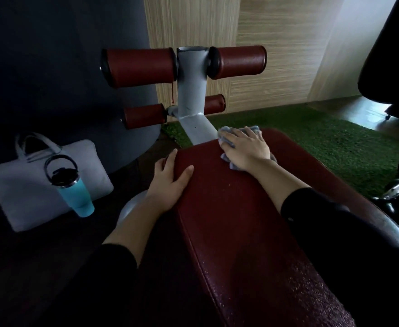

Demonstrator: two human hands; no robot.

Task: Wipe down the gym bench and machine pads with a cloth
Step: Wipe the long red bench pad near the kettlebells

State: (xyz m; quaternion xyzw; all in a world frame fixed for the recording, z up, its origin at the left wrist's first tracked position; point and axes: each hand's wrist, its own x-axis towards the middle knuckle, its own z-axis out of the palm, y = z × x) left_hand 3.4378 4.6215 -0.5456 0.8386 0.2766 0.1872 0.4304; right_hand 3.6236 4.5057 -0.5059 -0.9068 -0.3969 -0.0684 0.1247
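A dark red padded bench (231,208) runs from the bottom of the view toward a grey upright post (191,90). My right hand (245,149) lies flat on a grey cloth (226,133) and presses it onto the far end of the bench pad. My left hand (170,182) rests on the bench's left edge, thumb on top, fingers over the side. Red roller pads stick out from the post: two large upper ones (139,67) (238,61) and two smaller lower ones (144,115) (213,104).
A grey laptop bag (28,185) lies on the dark floor at the left, with a teal tumbler (73,190) standing in front of it. Green turf (323,142) covers the floor to the right. A black punching bag (391,55) hangs at the far right above chrome equipment (396,190).
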